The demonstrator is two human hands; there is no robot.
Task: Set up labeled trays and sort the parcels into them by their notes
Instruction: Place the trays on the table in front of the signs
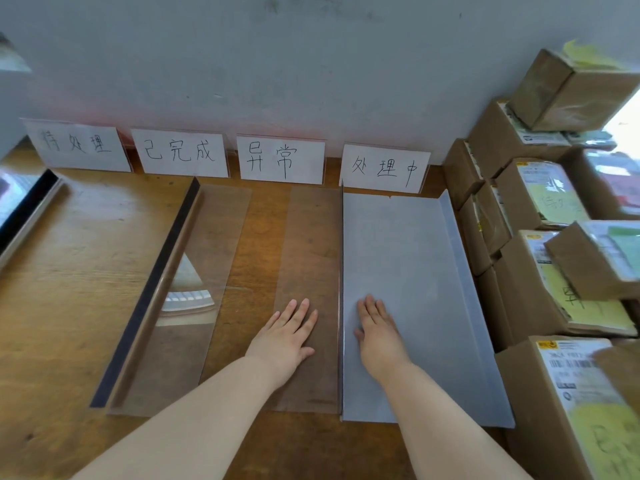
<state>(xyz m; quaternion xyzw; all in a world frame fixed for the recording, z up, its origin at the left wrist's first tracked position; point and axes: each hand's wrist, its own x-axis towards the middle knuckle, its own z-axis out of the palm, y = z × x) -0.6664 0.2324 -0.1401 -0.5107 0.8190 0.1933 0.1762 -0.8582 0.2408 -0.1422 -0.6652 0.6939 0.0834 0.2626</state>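
Hands: both forearms reach in from the near edge. The left hand (pixel 287 336) lies flat with straight, slightly spread fingers on the near part of the tinted tray (pixel 308 237). The right hand (pixel 377 336) lies flat, fingers close together, on the grey tray (pixel 408 254). Neither grips anything.
Trays: the tinted tray and grey tray sit side by side in the middle of the counter (pixel 69 271), touching along an upright wall between the two hands. A clear tray (pixel 207 244) with a dark left edge lies askew further left, apart from them.
Label cards: four label cards (pixel 281 161) with handwritten characters stand in a row at the far side against the wall (pixel 311 64). The grey tray lines up under the rightmost card and the tinted tray under the one beside it.
Far left: a glossy panel (pixel 24 209) with a dark edge. I cannot tell whether it is a fourth tray.
Parcels: brown cardboard parcels (pixel 540 202) are stacked at the right, just beside the grey tray. Yellow and green notes (pixel 602 441) are stuck on their tops, and none are in a tray yet.
Stage: setting-up appears nearly done, with the clear tray not squared under its card and sorting not begun.
Handling, trays: thin, stiff, smooth sheet that is probably light and apt to slide on the wood, so flat palms should steer it better than a pinch.
Handling, parcels: rigid boxes of unknown weight, best held by opposite side faces so the loose-looking notes stay readable.
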